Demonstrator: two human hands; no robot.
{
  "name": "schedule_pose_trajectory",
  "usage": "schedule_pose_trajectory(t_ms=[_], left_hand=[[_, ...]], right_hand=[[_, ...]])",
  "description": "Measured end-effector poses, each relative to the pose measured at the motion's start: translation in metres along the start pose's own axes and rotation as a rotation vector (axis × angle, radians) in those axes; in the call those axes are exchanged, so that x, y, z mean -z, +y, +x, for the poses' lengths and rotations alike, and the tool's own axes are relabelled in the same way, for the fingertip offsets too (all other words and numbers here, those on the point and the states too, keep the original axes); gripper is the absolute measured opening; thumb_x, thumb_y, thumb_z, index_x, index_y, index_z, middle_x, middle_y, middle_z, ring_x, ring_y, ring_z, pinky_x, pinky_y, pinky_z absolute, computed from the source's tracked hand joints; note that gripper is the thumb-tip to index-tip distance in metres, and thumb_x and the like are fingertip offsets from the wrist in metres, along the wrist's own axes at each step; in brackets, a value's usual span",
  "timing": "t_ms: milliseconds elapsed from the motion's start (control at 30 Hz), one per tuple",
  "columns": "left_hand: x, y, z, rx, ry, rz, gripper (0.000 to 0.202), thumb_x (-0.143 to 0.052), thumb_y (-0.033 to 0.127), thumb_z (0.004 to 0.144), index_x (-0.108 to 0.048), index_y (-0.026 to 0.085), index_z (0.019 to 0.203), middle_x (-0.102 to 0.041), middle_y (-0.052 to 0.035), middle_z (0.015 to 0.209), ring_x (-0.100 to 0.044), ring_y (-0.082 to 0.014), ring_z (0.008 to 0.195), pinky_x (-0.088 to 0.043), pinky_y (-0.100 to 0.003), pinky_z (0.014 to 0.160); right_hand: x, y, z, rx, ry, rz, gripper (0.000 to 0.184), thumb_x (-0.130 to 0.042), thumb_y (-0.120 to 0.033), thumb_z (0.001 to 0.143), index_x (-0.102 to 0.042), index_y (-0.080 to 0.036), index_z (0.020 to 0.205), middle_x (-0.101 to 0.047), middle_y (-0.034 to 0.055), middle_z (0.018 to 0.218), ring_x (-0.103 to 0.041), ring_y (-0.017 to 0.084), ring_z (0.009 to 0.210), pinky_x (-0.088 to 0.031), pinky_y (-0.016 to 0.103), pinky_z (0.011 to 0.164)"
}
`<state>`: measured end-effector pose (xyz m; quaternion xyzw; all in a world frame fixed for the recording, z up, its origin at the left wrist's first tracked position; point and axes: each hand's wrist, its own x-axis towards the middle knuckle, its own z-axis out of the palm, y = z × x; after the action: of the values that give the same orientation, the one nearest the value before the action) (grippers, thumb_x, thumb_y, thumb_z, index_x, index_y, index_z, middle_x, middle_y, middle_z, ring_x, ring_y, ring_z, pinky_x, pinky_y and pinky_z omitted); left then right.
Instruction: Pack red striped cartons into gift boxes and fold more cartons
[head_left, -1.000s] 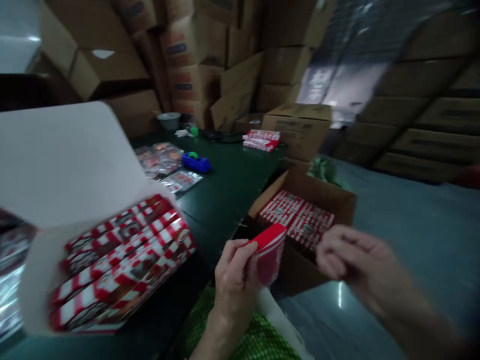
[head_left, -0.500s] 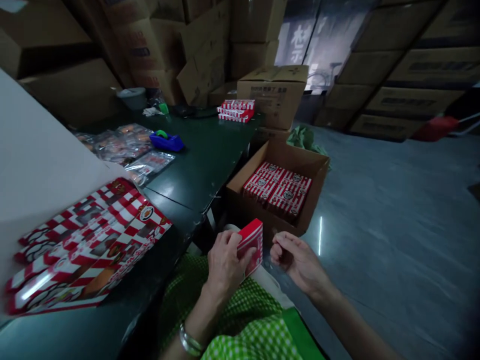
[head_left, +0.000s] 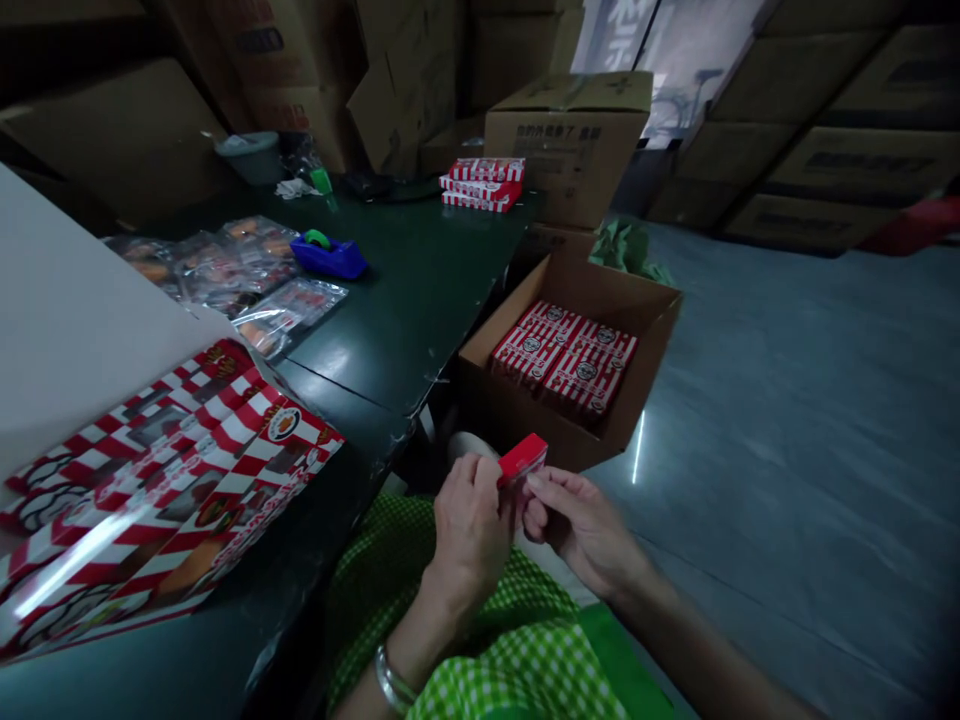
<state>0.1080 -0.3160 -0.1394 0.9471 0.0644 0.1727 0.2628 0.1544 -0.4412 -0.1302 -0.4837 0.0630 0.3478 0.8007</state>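
A dark green, glossy table (head_left: 420,270) fills the left side, its surface crossed by a seam and its near edge worn. On it lie clear plastic packets (head_left: 225,260), a blue tape dispenser (head_left: 330,258) with a green roll, a short stack of striped boxes (head_left: 484,187) and, nearest, a red-and-white checked box (head_left: 180,480) with a large white flap (head_left: 82,290) raised. The room is dim, with cardboard cartons (head_left: 832,180) piled along the back and right, and a smooth grey floor (head_left: 787,400) streaked by a reflection. Beside the table's edge, an open cardboard box (head_left: 480,400) holds red-and-white striped packs (head_left: 566,360). The small red carton (head_left: 523,457) is in front of that box, above the green gingham cloth (head_left: 517,685) over the lap. Its visible red face is longer than wide; that long axis slants from lower left to upper right, the far end pointing toward the open box. The left hand (head_left: 472,510) grips the carton's left side, fingers curled and close together. The right hand (head_left: 581,520) meets its right edge, thumb and bent fingers close together; whether they pinch it, I cannot tell.
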Motion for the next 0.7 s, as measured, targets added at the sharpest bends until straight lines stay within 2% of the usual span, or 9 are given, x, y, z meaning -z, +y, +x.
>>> schedule_pose_trajectory(t_ms=[133,233,300,400,467,567,700], left_hand=[[-0.004,0.011,-0.001,-0.055,-0.019,0.017,0.014,-0.054,0.008,0.081,-0.048,0.02,0.074,-0.055,-0.0017,0.074,-0.053,-0.0169,0.07,-0.042,-0.028,0.062],[-0.006,0.016,-0.002,-0.086,-0.022,-0.026,0.015,-0.053,0.007,0.081,-0.048,0.02,0.076,-0.056,-0.002,0.075,-0.054,-0.0179,0.072,-0.045,-0.029,0.064],[-0.005,0.018,-0.003,-0.121,-0.029,-0.069,0.012,-0.049,0.007,0.084,-0.051,0.019,0.085,-0.057,-0.0029,0.078,-0.055,-0.0184,0.074,-0.046,-0.03,0.066],[-0.003,0.018,-0.006,-0.182,-0.063,-0.12,0.022,-0.045,0.008,0.088,-0.054,0.019,0.104,-0.058,-0.0037,0.082,-0.055,-0.0179,0.075,-0.048,-0.029,0.067],[-0.001,0.016,-0.009,-0.19,-0.084,-0.144,0.021,-0.044,0.008,0.089,-0.056,0.019,0.103,-0.059,-0.0044,0.084,-0.055,-0.0176,0.076,-0.048,-0.029,0.067],[0.002,0.007,-0.013,-0.155,-0.087,-0.207,0.022,-0.045,0.008,0.089,-0.058,0.017,0.103,-0.06,-0.006,0.089,-0.056,-0.0176,0.079,-0.05,-0.029,0.071],[0.01,-0.007,-0.016,-0.081,-0.085,-0.303,0.026,-0.047,0.01,0.088,-0.06,0.017,0.11,-0.06,-0.0067,0.096,-0.057,-0.0159,0.082,-0.052,-0.028,0.076]], right_hand=[[0.007,-0.005,0.001,-0.031,0.053,-0.06,0.037,-0.082,-0.039,0.063,-0.056,-0.014,0.053,-0.054,-0.0007,0.048,-0.047,0.009,0.046,-0.037,0.022,0.048],[0.012,-0.005,-0.002,-0.091,0.107,-0.078,0.039,-0.084,-0.04,0.059,-0.055,-0.015,0.052,-0.053,-0.0018,0.046,-0.046,0.008,0.042,-0.036,0.023,0.046],[0.016,-0.004,-0.004,-0.135,0.14,-0.077,0.039,-0.083,-0.043,0.057,-0.056,-0.015,0.056,-0.051,-0.0029,0.044,-0.045,0.008,0.04,-0.035,0.023,0.044],[0.019,-0.005,-0.009,-0.192,0.166,-0.095,0.041,-0.082,-0.047,0.056,-0.054,-0.017,0.06,-0.053,-0.0027,0.046,-0.047,0.009,0.038,-0.034,0.022,0.041],[0.018,-0.003,-0.011,-0.219,0.166,-0.114,0.045,-0.082,-0.051,0.055,-0.051,-0.017,0.062,-0.056,-0.0011,0.05,-0.05,0.011,0.038,-0.034,0.023,0.039],[0.016,0.014,-0.01,-0.235,0.145,-0.168,0.053,-0.08,-0.06,0.054,-0.054,-0.017,0.069,-0.06,0.0016,0.059,-0.05,0.011,0.04,-0.034,0.024,0.04],[0.03,0.054,0.002,-0.217,0.169,-0.267,0.057,-0.074,-0.069,0.053,-0.051,-0.017,0.064,-0.048,-0.0028,0.051,-0.04,0.008,0.039,-0.028,0.022,0.04]])
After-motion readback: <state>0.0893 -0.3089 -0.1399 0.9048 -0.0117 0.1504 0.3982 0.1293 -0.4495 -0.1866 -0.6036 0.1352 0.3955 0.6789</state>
